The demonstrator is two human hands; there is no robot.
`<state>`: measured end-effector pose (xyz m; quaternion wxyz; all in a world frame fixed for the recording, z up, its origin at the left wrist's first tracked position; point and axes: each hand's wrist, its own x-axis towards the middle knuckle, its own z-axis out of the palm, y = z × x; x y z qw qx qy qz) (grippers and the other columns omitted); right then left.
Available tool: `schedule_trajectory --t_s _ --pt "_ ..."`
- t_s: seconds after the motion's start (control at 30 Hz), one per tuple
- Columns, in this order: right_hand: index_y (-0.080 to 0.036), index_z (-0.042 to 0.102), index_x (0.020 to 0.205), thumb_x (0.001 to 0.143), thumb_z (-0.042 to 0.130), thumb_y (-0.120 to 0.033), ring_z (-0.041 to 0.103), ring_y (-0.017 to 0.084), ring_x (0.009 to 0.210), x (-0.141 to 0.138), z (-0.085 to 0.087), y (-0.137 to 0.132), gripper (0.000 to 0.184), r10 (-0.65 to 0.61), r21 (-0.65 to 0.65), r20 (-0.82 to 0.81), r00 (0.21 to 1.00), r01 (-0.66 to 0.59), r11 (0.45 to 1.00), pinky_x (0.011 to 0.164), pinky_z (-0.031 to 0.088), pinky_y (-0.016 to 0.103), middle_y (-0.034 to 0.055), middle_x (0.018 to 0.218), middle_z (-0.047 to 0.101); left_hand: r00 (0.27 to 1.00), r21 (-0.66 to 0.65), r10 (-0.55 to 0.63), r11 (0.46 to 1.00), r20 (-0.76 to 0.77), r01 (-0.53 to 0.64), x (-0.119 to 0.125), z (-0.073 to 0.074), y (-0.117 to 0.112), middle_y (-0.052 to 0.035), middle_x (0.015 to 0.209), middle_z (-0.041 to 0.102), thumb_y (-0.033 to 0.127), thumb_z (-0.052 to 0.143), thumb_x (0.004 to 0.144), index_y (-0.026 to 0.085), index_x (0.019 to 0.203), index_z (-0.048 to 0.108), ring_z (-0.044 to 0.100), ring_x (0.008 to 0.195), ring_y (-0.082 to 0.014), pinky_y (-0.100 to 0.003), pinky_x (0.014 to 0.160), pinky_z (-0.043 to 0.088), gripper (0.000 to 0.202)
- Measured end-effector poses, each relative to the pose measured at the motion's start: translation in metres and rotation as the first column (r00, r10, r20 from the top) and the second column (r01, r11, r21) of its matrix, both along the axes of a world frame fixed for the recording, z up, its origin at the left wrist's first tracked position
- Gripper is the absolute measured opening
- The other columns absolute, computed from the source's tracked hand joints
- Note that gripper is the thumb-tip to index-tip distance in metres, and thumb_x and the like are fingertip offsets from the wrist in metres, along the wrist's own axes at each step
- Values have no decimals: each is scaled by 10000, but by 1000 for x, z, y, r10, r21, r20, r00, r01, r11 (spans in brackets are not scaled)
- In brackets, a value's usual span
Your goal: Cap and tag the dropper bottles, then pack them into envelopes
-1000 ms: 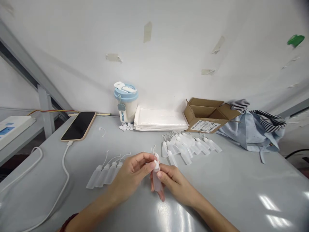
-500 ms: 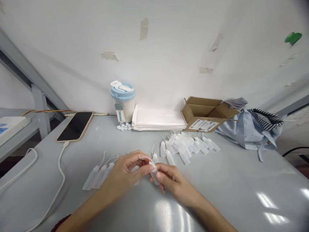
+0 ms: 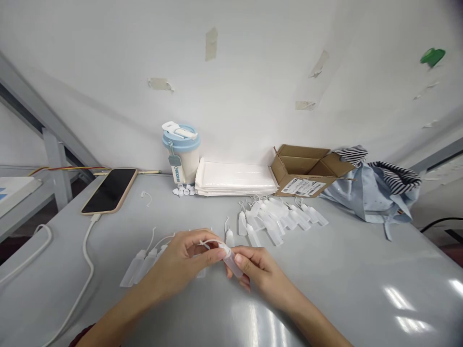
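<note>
My right hand point(image 3: 255, 267) grips a small translucent plastic bottle point(image 3: 233, 264) by its body, tilted with its top toward the left. My left hand point(image 3: 184, 260) pinches the bottle's white cap and its thin tether loop point(image 3: 211, 242) at the top. Both hands meet low in the middle of the grey table point(image 3: 343, 270). A row of similar small bottles point(image 3: 142, 262) lies just left of my left hand. A larger heap of the same bottles point(image 3: 277, 217) lies beyond my right hand, with one bottle point(image 3: 229, 236) standing alone near it.
A phone point(image 3: 109, 190) on a white cable point(image 3: 85, 250) lies at the back left. A blue-lidded cup point(image 3: 181, 154), a stack of white bags point(image 3: 235, 177), an open cardboard box point(image 3: 307, 169) and a blue and striped cloth point(image 3: 376, 193) line the wall. Small white caps point(image 3: 183, 191) sit by the cup.
The bottle has tipped from upright to slanting left and sunk lower between my hands. My left fingers have shifted on the cap and tether. The view has drifted slightly.
</note>
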<state>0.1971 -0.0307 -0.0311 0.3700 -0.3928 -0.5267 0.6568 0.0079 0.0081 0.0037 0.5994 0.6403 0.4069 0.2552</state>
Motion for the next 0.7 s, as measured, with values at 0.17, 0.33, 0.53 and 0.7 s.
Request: schedule_trajectory --t_s 0.17,0.33,0.53,0.7 --pt "-125 681 826 891 498 -515 325 60 466 -1 1 0 435 24 -34 -42 999 -25 999 448 312 212 -1 656 527 999 47 -50 998 -9 50 0 4 -1 -7 818 630 305 580 841 201 830 660 580 724 -153 -223 604 426 132" --pt "-134 696 880 891 492 -524 342 65 476 0 1 0 441 -10 -4 10 1000 11 1000 458 315 215 9 684 555 995 30 -10 999 -97 13 1 8 0 1 722 636 372 549 860 200 791 642 553 671 -148 -225 573 396 208" --pt "-149 704 956 893 490 -517 374 71 496 2 2 0 431 -18 6 117 993 17 1000 476 306 217 16 713 590 993 17 10 1000 -115 -8 2 7 -1 1 716 635 381 566 847 197 773 655 549 631 -143 -225 560 401 217" --pt "-154 700 970 884 503 -523 369 65 491 0 0 0 427 -17 -10 118 993 18 1000 468 299 212 14 727 599 992 63 -37 997 -123 45 -4 0 1 4 806 620 395 554 866 223 841 676 553 643 -129 -209 559 409 212"
